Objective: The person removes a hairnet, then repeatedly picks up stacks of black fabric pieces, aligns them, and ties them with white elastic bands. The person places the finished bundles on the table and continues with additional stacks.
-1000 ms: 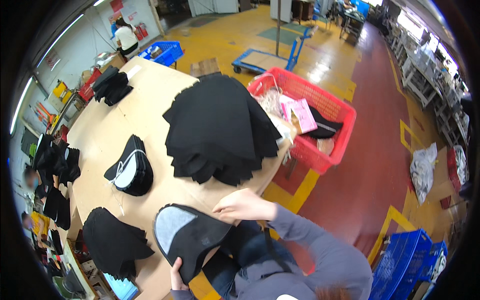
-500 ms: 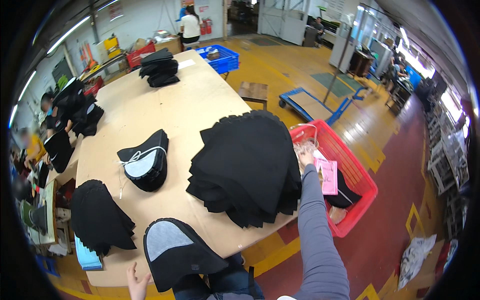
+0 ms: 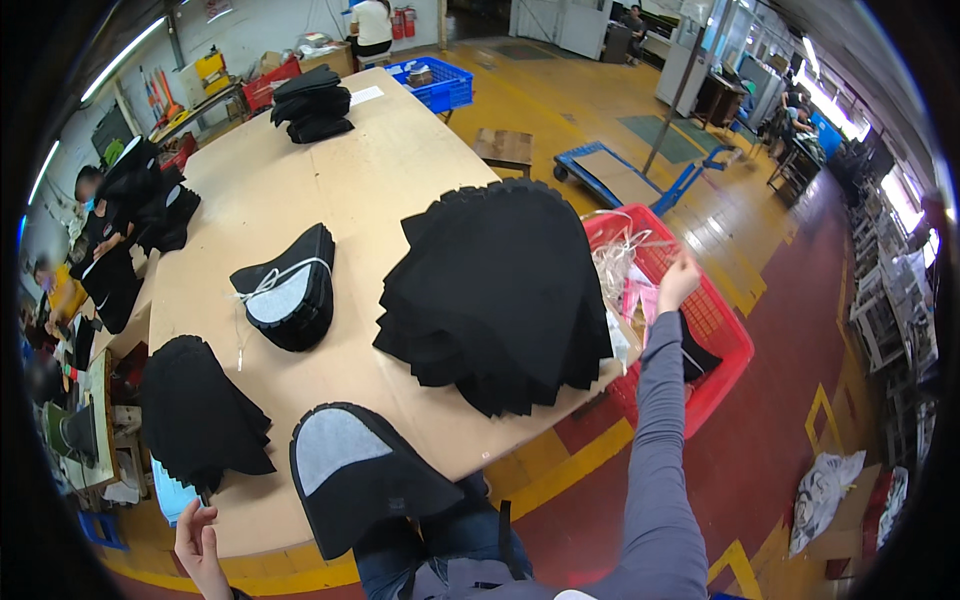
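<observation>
My right hand is raised over the red plastic basket at the table's right edge. Its fingers pinch the end of a pale string, which trails from a tangled bundle of string in the basket. Low at the left, my left hand is held open and empty, near a blue pad under a stack of black cut pieces. Between my hands, a black curved piece with a grey patch overhangs the table's front edge. A large fanned stack of black pieces lies beside the basket.
A tied black bundle and a farther black stack lie on the table. Beyond its right side are a blue crate, a wooden stool and a blue trolley. People work at the left.
My right hand has lifted out of the basket and moved up and right, drawing string with it. My left hand has shifted left, away from the patched piece.
</observation>
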Demonstrator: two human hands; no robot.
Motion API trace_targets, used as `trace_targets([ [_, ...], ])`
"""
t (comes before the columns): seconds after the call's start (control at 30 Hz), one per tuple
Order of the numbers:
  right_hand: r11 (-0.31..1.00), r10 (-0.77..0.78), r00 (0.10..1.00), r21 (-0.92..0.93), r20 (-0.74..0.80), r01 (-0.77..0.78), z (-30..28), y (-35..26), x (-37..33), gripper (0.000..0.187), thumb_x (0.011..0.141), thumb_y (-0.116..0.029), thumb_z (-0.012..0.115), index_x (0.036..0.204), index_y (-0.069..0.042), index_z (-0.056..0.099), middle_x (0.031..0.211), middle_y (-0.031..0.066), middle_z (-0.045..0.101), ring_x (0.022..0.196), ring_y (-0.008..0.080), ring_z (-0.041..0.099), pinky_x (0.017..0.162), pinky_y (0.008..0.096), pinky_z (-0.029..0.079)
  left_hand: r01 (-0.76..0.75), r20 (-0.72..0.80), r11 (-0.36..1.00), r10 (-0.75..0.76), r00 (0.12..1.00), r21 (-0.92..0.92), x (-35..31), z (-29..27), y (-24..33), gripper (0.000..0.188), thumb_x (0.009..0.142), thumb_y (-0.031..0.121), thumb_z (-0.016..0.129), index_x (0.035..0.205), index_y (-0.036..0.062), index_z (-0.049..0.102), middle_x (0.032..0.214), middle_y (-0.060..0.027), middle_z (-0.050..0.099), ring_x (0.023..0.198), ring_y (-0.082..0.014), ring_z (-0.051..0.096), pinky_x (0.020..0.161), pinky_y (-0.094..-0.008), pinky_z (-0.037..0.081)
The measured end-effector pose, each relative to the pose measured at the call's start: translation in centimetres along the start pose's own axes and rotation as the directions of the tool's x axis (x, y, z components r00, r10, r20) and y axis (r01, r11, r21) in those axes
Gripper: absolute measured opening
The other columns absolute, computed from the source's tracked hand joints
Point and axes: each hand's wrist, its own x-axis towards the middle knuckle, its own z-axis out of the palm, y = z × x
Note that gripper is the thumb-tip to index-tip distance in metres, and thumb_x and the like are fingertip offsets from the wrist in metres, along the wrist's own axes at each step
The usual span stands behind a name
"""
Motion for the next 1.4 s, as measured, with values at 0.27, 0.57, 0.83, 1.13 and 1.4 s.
trace_targets([
  [0.27, 0.689, -0.645, 0.638, 0.681, 0.421, 0.247, -12.6, -31.4, -12.7, 0.025, 0.089, 0.006, 0.051, 0.108, -0.001, 0.064, 0.091, 0.0045, 0.066, 0.08, 0.0113, 0.062, 0.074, 0.029, 0.051, -0.39, -0.099, 0.725, 0.41, 0.907, -0.568, 0.1, 10.4, 5.4, 0.075, 0.076, 0.013, 0.073, 0.142, -0.0006, 0.039, 0.131, -0.0201, 0.054, 0.125, -0.0321, 0.052, 0.109, -0.0444, 0.036],
  [0.57, 0.132, -0.991, 0.096, 0.749, 0.092, 0.65, -17.9, -38.5, -23.4, 0.012, 0.079, -0.007, 0.067, 0.09, -0.007, 0.073, 0.085, 0.0058, 0.07, 0.067, 0.0175, 0.066, 0.06, 0.0304, 0.052, -0.125, 0.555, 0.742, 0.591, 0.585, -0.659, 0.9, 8.4, 5.0, 0.01, 0.085, -0.003, 0.063, 0.092, -0.0052, 0.07, 0.085, -0.0111, 0.071, 0.081, -0.0212, 0.068, 0.084, -0.0334, 0.052],
  [0.83, 0.413, -0.585, 0.128, 0.158, 0.801, 0.897, -14.2, -37.4, -30.4, 0.072, 0.081, -0.019, 0.071, 0.146, -0.009, 0.042, 0.154, 0.0178, 0.033, 0.141, 0.0398, 0.032, 0.114, 0.0521, 0.027, -0.053, 0.449, 0.988, 0.112, 0.886, -0.143, -2.7, -1.0, -0.9, 0.015, 0.087, 0.014, 0.07, 0.087, -0.0003, 0.071, 0.073, -0.0099, 0.066, 0.061, -0.0173, 0.061, 0.057, -0.0304, 0.046],
  [1.13, 0.982, -0.175, -0.752, 0.063, 0.636, -0.175, -11.4, -37.7, -32.9, 0.018, 0.091, -0.015, 0.068, 0.091, 0.002, 0.074, 0.067, -0.0015, 0.06, 0.055, 0.0041, 0.047, 0.048, 0.0211, 0.035, 0.065, 0.625, 0.914, 0.22, 0.749, -0.4, 1.2, -2.0, -4.0, 0.014, 0.083, 0.006, 0.071, 0.094, -0.0019, 0.071, 0.08, -0.0078, 0.072, 0.072, -0.0154, 0.068, 0.069, -0.0259, 0.052],
  [1.4, 0.992, -0.036, -0.234, 0.063, 0.972, 0.11, -3.3, -24.6, -31.0, 0.022, 0.093, -0.012, 0.061, 0.086, 0.007, 0.07, 0.063, 0.001, 0.06, 0.056, 0.0059, 0.052, 0.052, 0.0237, 0.041, 0.068, 0.733, 0.994, 0.018, 0.68, -0.088, 3.2, 5.5, -13.2, 0.018, 0.093, 0.015, 0.062, 0.101, 0.0002, 0.069, 0.077, -0.0032, 0.065, 0.066, -0.0076, 0.053, 0.064, -0.0242, 0.046],
])
